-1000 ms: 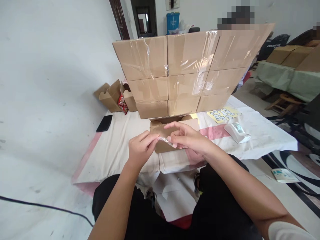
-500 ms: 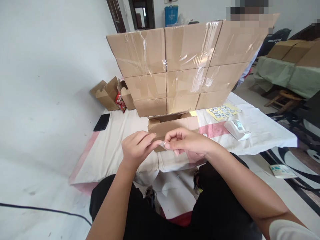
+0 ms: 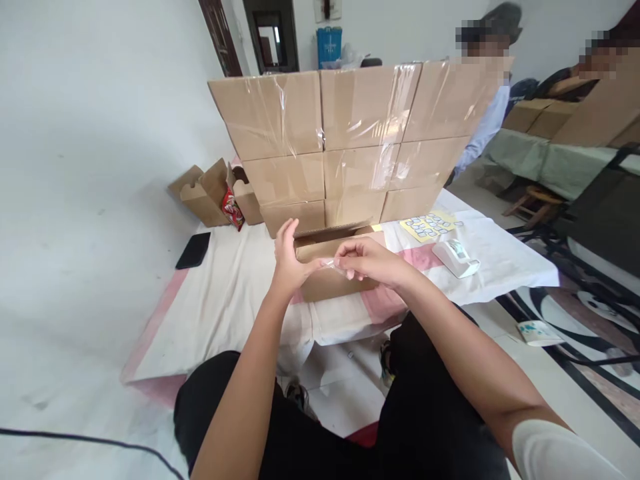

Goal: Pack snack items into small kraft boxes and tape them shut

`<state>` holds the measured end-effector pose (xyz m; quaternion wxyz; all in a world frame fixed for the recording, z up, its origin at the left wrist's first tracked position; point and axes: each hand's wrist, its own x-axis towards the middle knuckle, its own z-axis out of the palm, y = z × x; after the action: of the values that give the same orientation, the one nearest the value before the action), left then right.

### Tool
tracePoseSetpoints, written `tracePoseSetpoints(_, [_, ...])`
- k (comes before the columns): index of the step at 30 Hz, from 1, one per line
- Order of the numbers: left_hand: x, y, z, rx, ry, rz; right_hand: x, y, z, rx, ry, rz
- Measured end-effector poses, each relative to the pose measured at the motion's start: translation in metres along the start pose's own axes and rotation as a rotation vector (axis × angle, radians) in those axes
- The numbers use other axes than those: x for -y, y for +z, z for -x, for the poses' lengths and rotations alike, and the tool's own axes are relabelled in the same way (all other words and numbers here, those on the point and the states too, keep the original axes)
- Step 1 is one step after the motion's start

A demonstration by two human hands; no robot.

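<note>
In front of me a low cardboard box (image 3: pixel 340 288) stands on the table, its top partly open. My right hand (image 3: pixel 369 259) is closed in a pinch on a small piece of clear tape (image 3: pixel 328 263) above the box's near side. My left hand (image 3: pixel 290 261) is beside the box's left end, fingers raised and apart, with its thumb tip against the other end of the tape. Behind the box rises a large panel (image 3: pixel 360 137) of several cardboard squares covered in clear tape. A white tape dispenser (image 3: pixel 456 259) sits to the right.
A yellow sheet (image 3: pixel 427 225) with small labels lies at the right. At the left are a black phone (image 3: pixel 193 251), open small cartons (image 3: pixel 205 200) and a red packet (image 3: pixel 232 210). A person (image 3: pixel 485 120) is behind the panel. The cloth-covered table (image 3: pixel 240 293) ends near my knees.
My left hand has opened from its pinch, fingers now lifted, and both hands have moved up slightly over the box. The view has turned a little to the right.
</note>
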<state>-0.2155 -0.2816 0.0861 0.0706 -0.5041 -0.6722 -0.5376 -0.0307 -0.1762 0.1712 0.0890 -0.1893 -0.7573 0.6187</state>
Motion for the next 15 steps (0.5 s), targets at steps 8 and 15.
tracePoseSetpoints(8, [-0.015, -0.021, 0.001, 0.274, 0.058, -0.182, 0.007, -0.016, 0.004, 0.093, 0.064, -0.018])
tracePoseSetpoints(15, [-0.010, -0.023, 0.003, 0.388, 0.094, -0.169, 0.006, -0.042, 0.007, -0.113, 0.003, -0.124])
